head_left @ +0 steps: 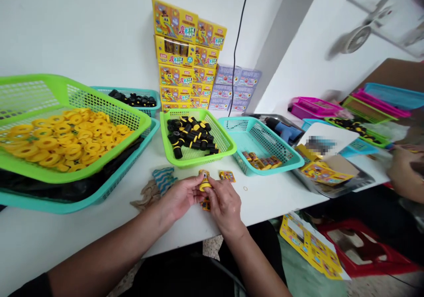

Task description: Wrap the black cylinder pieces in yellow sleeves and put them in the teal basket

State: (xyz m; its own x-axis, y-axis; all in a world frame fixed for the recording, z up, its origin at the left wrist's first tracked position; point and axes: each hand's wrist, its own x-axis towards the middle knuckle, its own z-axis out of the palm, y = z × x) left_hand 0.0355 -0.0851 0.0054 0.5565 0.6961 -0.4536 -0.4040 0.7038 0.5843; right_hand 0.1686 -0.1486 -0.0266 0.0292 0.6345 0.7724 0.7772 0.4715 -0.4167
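Yellow-ended cylinder (205, 185) is held by left hand (181, 197) and right hand (227, 202), inside table's front edge (185, 240).

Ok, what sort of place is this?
Probably a small assembly or packing workshop: yellow rings and black parts in separate baskets, and printed boxes stacked against the wall.

Small-goods workshop — baskets (59, 89) of loose parts (190, 133) — stacked printed boxes (179, 75).
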